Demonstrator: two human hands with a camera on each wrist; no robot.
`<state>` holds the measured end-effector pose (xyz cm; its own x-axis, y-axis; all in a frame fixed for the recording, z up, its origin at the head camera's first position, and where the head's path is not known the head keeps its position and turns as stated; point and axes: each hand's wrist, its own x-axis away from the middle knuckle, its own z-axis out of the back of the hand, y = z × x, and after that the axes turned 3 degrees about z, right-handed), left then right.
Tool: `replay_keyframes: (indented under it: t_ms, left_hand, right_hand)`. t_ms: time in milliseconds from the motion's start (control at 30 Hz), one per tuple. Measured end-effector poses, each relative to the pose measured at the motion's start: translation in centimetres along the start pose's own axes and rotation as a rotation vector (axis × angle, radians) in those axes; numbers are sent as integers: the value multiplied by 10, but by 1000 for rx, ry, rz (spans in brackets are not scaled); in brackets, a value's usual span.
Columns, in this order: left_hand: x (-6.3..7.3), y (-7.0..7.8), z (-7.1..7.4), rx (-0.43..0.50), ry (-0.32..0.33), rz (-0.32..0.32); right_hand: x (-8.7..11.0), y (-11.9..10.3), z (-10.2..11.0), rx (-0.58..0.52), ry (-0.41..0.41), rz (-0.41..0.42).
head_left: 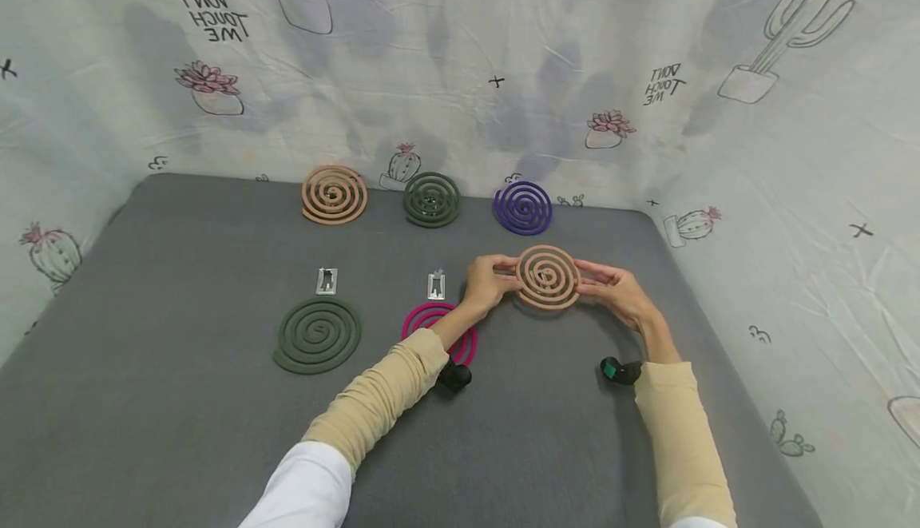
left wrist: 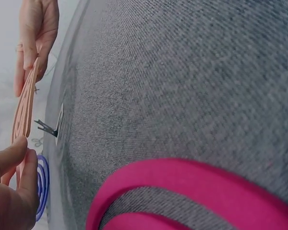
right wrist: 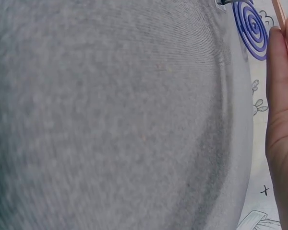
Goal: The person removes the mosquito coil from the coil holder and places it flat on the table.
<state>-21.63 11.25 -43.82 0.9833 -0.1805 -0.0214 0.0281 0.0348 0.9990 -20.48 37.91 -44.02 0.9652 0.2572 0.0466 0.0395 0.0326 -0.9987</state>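
Both hands hold a tan mosquito coil (head_left: 549, 275) by its opposite edges, raised over the right part of the table. The left hand (head_left: 489, 282) pinches its left edge between thumb and fingers. On the right edge, the right hand (head_left: 616, 292) pinches likewise. Seen edge-on in the left wrist view, the coil (left wrist: 24, 115) stands tilted near upright. Beyond it, a small metal stand (left wrist: 50, 129) with raised prongs sits on the table. Under the left forearm lies a pink mosquito coil (head_left: 469, 346), partly covered by the arm.
Along the back edge stand a tan coil (head_left: 307, 196), a green coil (head_left: 410, 207) and a purple coil (head_left: 548, 210). A green coil (head_left: 283, 344) lies at front left. Two metal stands (head_left: 327, 281) rest behind the front coils. Patterned cloth (head_left: 460, 57) hangs around the grey table (head_left: 180, 400).
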Motion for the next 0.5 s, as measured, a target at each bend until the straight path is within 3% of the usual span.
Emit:
replay_keyframes:
  t_ms: [367,500]
  left_hand:
    - [5,4,4,-24,-44,24]
    - [9,8,5,-25,-49,29]
  right_hand:
    - [9,-5,0,80,-2,-89]
    - [13,-5,-2,97,-2,-87]
